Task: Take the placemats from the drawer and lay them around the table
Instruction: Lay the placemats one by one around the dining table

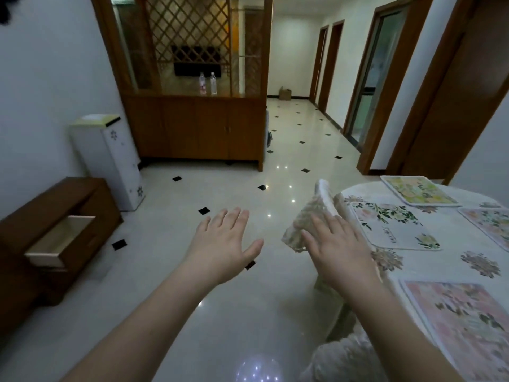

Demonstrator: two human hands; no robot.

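Note:
Several floral placemats lie on the round table [429, 266] at the right: a yellow-green one [418, 191] at the far edge, a white one with green leaves [394, 230], a pink one [465, 323] nearest me, and another [493, 224] cut off by the frame's right edge. The drawer [59, 241] of the low brown cabinet [41, 205] at the left stands open and looks empty. My left hand [223, 244] hovers over the floor with fingers spread, holding nothing. My right hand [338, 246] is flat with straight fingers beside the table's edge, next to a padded chair back [308, 219].
A white narrow cabinet [110, 158] stands by the left wall. A wooden sideboard [198, 128] with two bottles [208, 83] is ahead. Glossy tiled floor [237, 194] runs into a hallway with doors on the right. A cushioned chair seat [338, 357] is below my right arm.

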